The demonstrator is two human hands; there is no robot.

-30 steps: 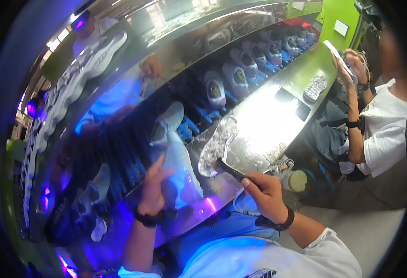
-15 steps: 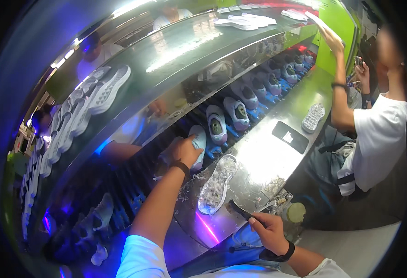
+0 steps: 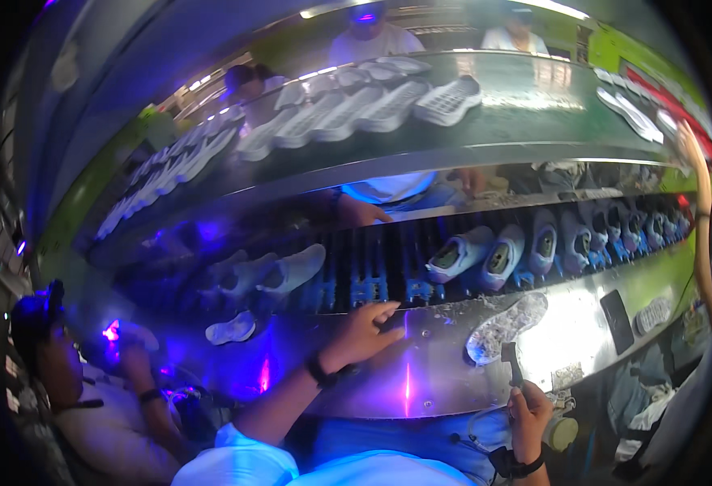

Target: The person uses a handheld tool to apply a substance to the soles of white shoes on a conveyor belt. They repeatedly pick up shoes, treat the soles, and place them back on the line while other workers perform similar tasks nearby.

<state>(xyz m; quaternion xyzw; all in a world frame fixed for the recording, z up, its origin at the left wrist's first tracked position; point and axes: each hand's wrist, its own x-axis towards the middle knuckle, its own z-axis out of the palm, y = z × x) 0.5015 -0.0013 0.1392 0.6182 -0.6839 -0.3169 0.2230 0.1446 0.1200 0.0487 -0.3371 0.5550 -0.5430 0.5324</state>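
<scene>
My left hand (image 3: 361, 334) hovers over the metal ledge (image 3: 331, 389) by the edge of the dark slatted conveyor (image 3: 372, 259). Its fingers are apart and nothing is in them. A thin black tool with a short, brush-like head (image 3: 510, 353) stands upright in my right hand (image 3: 530, 409), low on the right. Just beyond that tool lies a pale shoe sole (image 3: 506, 328), apparently covered in whitish scraps. Nearest to my left hand on the conveyor are a light shoe (image 3: 292, 270) to the left and another shoe (image 3: 459, 253) to the right.
More shoes line the conveyor toward the right. White soles (image 3: 339, 115) sit in rows on the green upper belt (image 3: 526, 105). A phone (image 3: 616, 321), a second sole (image 3: 653, 315) and a small sole (image 3: 231, 328) lie on the ledge. Co-workers (image 3: 80, 389) are at both sides and opposite.
My view has swung left. My left hand has come off the light shoe it was touching on the conveyor and is now empty. The black tool, still in my right hand, has tilted upright.
</scene>
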